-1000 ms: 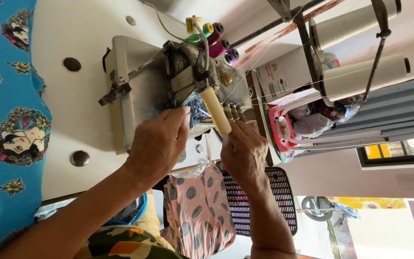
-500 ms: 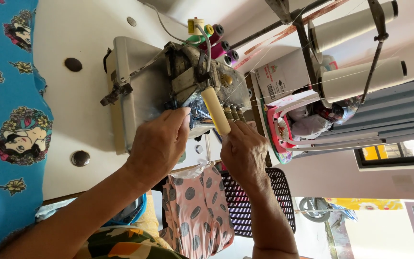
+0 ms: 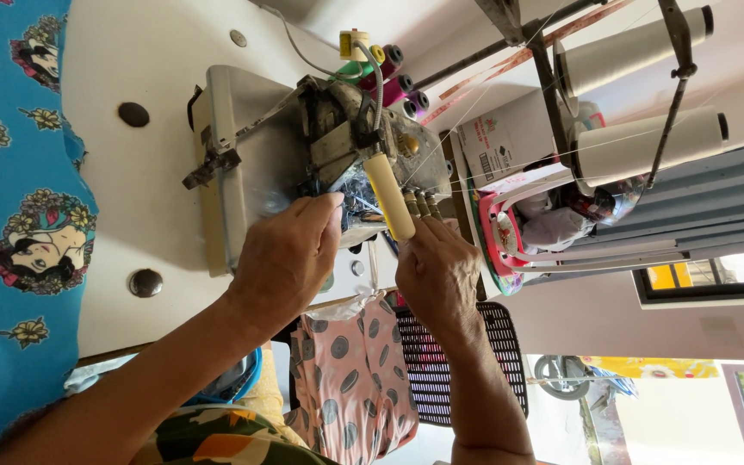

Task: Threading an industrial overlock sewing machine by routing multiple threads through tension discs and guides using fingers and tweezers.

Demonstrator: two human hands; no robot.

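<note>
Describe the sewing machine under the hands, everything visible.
The sewing machine is a compact grey-beige metal overlock type on a white table. A cream cylindrical handle juts from its front among worn, dark mechanisms. Thread spools stand behind it. The left hand covers its front plate; the right hand touches the handle's end.

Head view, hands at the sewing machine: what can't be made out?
- Needle area of the sewing machine: hidden behind the left hand.
- Right hand fingertips: tucked behind the cream tube; any grip unclear.
- Pink spotted fabric: its upper end hidden under the hands.
- Blue printed cloth: cut off by the left edge.
</note>
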